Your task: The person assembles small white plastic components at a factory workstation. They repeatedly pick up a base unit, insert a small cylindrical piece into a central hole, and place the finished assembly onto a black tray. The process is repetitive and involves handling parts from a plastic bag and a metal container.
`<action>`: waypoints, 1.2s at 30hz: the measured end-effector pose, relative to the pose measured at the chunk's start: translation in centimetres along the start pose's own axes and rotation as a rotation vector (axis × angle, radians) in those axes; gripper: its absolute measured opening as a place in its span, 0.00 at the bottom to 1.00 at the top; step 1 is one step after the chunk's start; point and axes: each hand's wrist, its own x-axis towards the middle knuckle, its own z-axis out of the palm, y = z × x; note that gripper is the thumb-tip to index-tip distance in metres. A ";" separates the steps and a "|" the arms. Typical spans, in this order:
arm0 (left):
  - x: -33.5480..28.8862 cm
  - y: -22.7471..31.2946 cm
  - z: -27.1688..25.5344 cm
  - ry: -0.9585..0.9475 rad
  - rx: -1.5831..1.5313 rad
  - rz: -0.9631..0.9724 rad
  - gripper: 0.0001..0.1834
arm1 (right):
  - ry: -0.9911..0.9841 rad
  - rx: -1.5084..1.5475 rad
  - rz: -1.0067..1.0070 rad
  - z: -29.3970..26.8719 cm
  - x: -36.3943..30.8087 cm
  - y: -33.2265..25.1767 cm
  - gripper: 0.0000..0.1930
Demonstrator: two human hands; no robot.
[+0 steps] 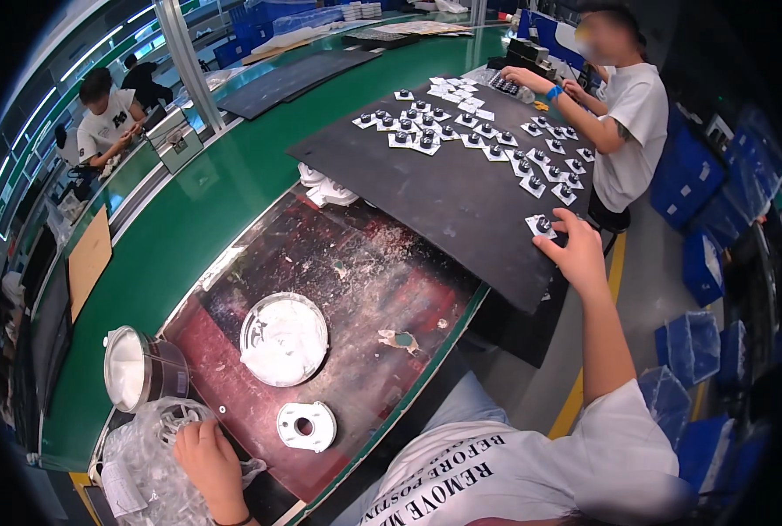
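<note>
At the near right corner of the black board (461, 219), my right hand (579, 250) has its thumb and fingers closed around a white square plate with a black round part (542, 226) on it. Many similar white-and-black pieces (426, 138) lie spread over the board's far half. At the lower left, my left hand (209, 460) curls into a clear plastic bag (159, 473) of white ring-shaped parts; its fingertips are partly hidden there. Beside the bag, a white round part with a central hole (307, 426) rests on a stained reddish bench top (373, 307).
A round dish of white paste (284, 338) and a tub with white contents (145, 368) stand near my left hand. A green belt (181, 237) runs behind. Across the board, a person (628, 123) handles pieces. Blue bins (689, 342) line the right.
</note>
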 end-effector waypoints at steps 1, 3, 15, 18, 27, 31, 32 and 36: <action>0.0 0.1 -0.1 0.000 -0.006 -0.004 0.09 | -0.016 0.041 0.024 0.2 0.1 0.0 0.31; 0.2 0.2 -0.1 0.007 -0.029 -0.008 0.09 | -0.031 0.102 0.056 0.4 0.4 0.3 0.31; 2.7 6.6 -4.8 -0.124 -0.821 0.113 0.05 | -0.554 0.993 -0.495 -0.9 -6.4 -13.2 0.35; 3.7 8.8 -5.0 -0.288 -1.069 0.239 0.09 | -0.655 1.066 -0.732 1.1 -8.0 -17.6 0.35; 1.6 7.7 -3.5 -0.339 -1.393 0.002 0.08 | -0.447 1.003 -1.035 3.2 -10.1 -22.0 0.34; 1.4 7.7 -3.8 -0.288 -1.243 -0.028 0.05 | -0.873 1.345 -0.738 3.8 -9.9 -22.1 0.32; 1.6 7.7 -3.6 -0.190 -1.148 0.066 0.05 | -1.074 1.502 -0.540 4.1 -9.9 -21.9 0.32; 2.1 7.3 -3.0 0.059 -0.863 0.302 0.10 | -1.716 1.441 -0.154 5.4 -7.7 -22.7 0.21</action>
